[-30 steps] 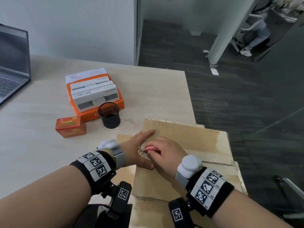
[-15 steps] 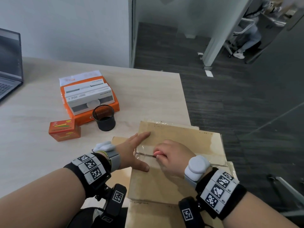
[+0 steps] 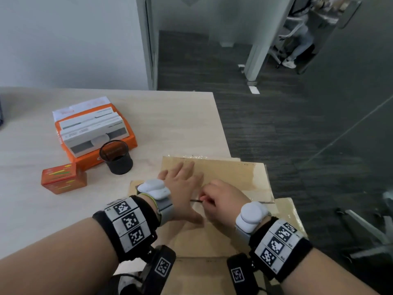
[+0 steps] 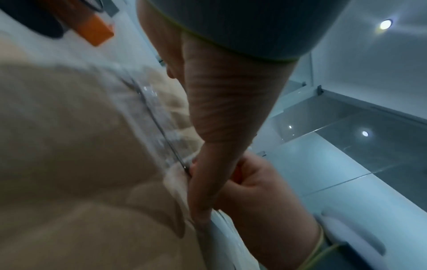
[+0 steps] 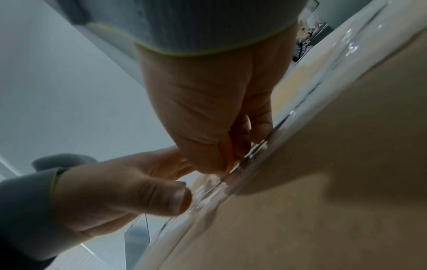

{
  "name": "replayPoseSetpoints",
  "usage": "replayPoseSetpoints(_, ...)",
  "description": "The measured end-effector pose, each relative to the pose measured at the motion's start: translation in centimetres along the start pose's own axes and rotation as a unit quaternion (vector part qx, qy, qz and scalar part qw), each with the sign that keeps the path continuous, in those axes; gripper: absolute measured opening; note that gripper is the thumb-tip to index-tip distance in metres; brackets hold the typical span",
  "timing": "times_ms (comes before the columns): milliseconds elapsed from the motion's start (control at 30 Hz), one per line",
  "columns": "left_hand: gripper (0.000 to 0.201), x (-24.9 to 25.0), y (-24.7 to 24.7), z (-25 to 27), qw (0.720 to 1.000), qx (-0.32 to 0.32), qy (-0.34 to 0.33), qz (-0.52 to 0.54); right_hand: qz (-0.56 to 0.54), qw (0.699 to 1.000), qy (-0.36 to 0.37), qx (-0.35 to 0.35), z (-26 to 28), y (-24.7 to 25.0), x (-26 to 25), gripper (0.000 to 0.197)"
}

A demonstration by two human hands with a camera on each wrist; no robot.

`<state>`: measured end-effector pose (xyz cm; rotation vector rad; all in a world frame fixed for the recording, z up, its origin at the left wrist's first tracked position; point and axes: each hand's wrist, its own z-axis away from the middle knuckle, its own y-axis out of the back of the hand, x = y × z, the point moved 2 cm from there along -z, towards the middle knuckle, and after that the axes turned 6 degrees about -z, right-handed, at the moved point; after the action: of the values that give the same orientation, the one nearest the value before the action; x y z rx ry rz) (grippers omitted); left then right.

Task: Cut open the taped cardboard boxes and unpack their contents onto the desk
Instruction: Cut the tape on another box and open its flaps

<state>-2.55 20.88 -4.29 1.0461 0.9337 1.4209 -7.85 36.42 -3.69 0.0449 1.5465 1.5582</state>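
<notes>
A flat cardboard box (image 3: pixel 234 173) lies at the desk's near right corner, its middle seam (image 3: pixel 255 201) covered with clear tape. My left hand (image 3: pixel 182 188) rests flat on the lid, fingers spread away from me and thumb near the seam. Just to its right, my right hand (image 3: pixel 221 201) is curled round a small cutter (image 3: pixel 195 200), whose dark tip sits in the seam. The right wrist view shows the cutter's orange handle (image 5: pixel 227 155) pinched in the right hand (image 5: pixel 208 109), against the glossy tape. The left hand's thumb (image 5: pixel 138 195) lies close by.
Behind the box stand a black mesh cup (image 3: pixel 116 156), a small orange carton (image 3: pixel 63 177) and an orange paper ream (image 3: pixel 127 139) topped with white boxes. More cardboard (image 3: pixel 289 211) lies under the box. The desk (image 3: pixel 180 124) ends at the right over dark carpet; a chair base (image 3: pixel 365 228) stands there.
My right hand has drawn the cutter slightly rightward along the seam, leaving a short slit. The left hand has slid further onto the lid. The laptop has left the view.
</notes>
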Motion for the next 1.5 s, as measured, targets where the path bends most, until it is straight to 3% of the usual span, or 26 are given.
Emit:
replayPoseSetpoints(67, 0.128, 1.7, -0.1, -0.8, 1.000, -0.022, 0.007, 0.000, -0.004, 1.000, -0.009, 0.000, 0.2, 0.3, 0.1, 0.014)
replayPoseSetpoints(300, 0.134, 0.9, -2.5, -0.9, 0.999, -0.015, 0.033, 0.011, -0.010, 0.999, -0.004, 0.042, 1.6, 0.9, 1.6, 0.006)
replayPoseSetpoints(600, 0.135, 1.0, -2.2, -1.1, 0.999, -0.020, 0.024, 0.020, -0.017, 0.993, -0.104, 0.055, 5.6, 4.8, 7.6, 0.012)
replayPoseSetpoints(967, 0.135, 1.2, -2.5, -1.2, 0.999, -0.017, 0.026, 0.023, -0.091, 0.993, -0.004, 0.080, 2.0, 1.2, 2.7, 0.009)
replayPoseSetpoints(1500, 0.132, 0.5, -3.3, -1.4, 0.999, -0.003, 0.018, 0.033, -0.028, 0.999, -0.002, 0.035, -0.2, 0.4, 0.5, 0.012)
